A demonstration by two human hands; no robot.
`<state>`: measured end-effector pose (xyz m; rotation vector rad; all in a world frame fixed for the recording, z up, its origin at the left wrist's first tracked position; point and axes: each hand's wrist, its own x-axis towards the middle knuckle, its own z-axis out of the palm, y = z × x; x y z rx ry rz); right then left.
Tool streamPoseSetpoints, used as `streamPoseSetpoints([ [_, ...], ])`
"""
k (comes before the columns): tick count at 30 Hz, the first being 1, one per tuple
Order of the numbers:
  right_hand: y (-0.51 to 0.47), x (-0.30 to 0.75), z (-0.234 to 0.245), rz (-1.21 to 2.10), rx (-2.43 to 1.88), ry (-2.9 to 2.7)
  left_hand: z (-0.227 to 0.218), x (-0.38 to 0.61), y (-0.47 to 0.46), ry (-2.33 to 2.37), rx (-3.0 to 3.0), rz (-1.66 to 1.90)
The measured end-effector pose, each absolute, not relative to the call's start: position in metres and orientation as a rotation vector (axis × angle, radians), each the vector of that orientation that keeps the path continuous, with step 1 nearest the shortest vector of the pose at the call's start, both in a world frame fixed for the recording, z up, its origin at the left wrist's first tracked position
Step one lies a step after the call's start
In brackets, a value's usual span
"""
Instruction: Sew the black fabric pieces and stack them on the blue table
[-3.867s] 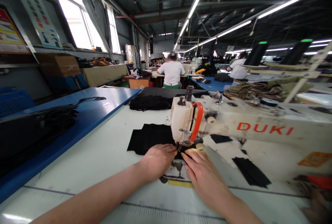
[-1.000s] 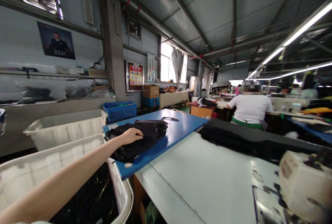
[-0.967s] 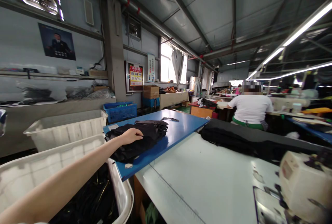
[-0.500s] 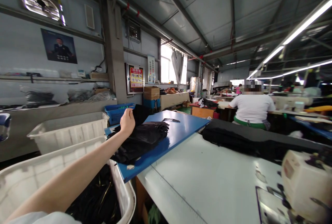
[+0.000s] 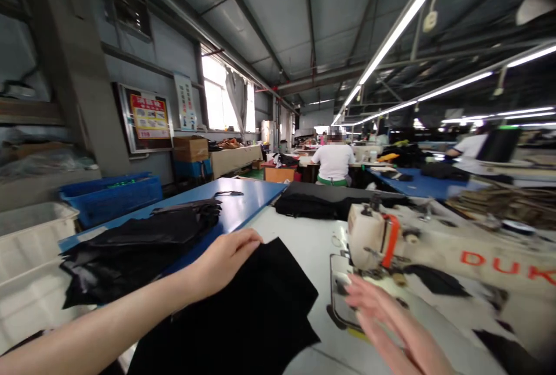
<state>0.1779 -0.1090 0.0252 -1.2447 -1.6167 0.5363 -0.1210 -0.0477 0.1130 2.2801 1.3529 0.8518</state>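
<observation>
A black fabric piece (image 5: 256, 305) hangs from my left hand (image 5: 228, 259), whose fingers are pinched on its upper edge. Its notched right side spreads over the pale sewing table (image 5: 321, 357). My right hand (image 5: 382, 311) holds nothing; its fingers are stretched out and slightly apart, close to the metal plate (image 5: 341, 285) of a sewing machine (image 5: 369, 236). On the blue board (image 5: 243, 201) at the left lies a stack of black fabric pieces (image 5: 147, 236).
A folded black cloth pile (image 5: 321, 198) lies along the table's far edge. White bins (image 5: 35, 247) and a blue crate (image 5: 117, 192) stand at the left. Further off, a person in a white shirt (image 5: 333, 161) sits facing away. Brown cloth (image 5: 499, 201) is stacked at the right.
The view has turned right. My left hand has brought the black fabric piece from above the stack to over the sewing table. My right hand has come into view beside the machine.
</observation>
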Motion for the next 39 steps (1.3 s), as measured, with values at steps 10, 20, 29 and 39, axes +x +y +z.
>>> streamPoseSetpoints([
  [10, -0.085, 0.161, -0.020, 1.178, -1.229, -1.200, 0.030, -0.030, -0.012, 0.840, 1.853, 0.417],
  [20, -0.101, 0.172, -0.028, 0.256, -1.460, -1.694, -0.006, 0.002, 0.019, 0.864, 1.740, 0.351],
  [29, -0.097, 0.149, -0.077, -0.319, -1.466, -2.236, 0.006, 0.015, 0.016, 0.736, 1.700, 0.325],
  [39, -0.102, 0.142, -0.061, 0.091, -1.504, -2.291, 0.002, 0.030, 0.025, 0.862, 2.278, 0.300],
])
